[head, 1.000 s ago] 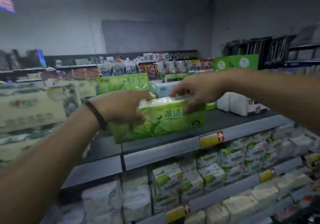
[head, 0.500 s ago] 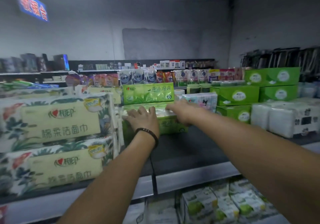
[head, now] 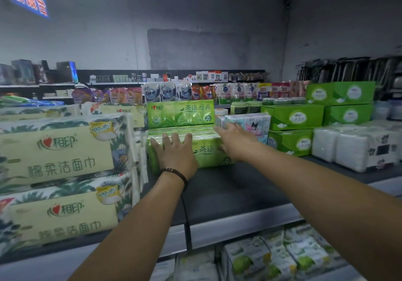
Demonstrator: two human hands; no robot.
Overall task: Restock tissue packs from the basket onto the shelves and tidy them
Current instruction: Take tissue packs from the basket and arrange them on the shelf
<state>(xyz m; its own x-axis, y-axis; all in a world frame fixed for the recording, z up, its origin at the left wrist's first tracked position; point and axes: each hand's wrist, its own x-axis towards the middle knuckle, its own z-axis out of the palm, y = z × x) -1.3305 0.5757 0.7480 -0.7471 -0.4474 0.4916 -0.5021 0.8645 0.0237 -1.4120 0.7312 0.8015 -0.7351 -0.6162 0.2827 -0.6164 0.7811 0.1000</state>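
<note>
A green tissue pack (head: 206, 150) lies deep on the dark top shelf (head: 228, 189), under another green pack (head: 180, 114) of the same kind. My left hand (head: 174, 153) lies flat against the pack's front left with its fingers straight and spread. My right hand (head: 235, 139) rests on the pack's right end, fingers stretched over its top corner. A dark bead bracelet sits on my left wrist. The basket is out of view.
Large cream tissue bundles (head: 63, 150) are stacked at the left, touching the green pack's side. A cartoon-print pack (head: 250, 121), green boxes (head: 291, 128) and white wrapped packs (head: 356, 148) fill the right. Small packs (head: 272, 256) line the lower shelf. Detergent pouches stand behind.
The green pack went from being carried at the shelf's front edge to lying deep on the shelf. Both hands have flattened against it, and the view has moved closer.
</note>
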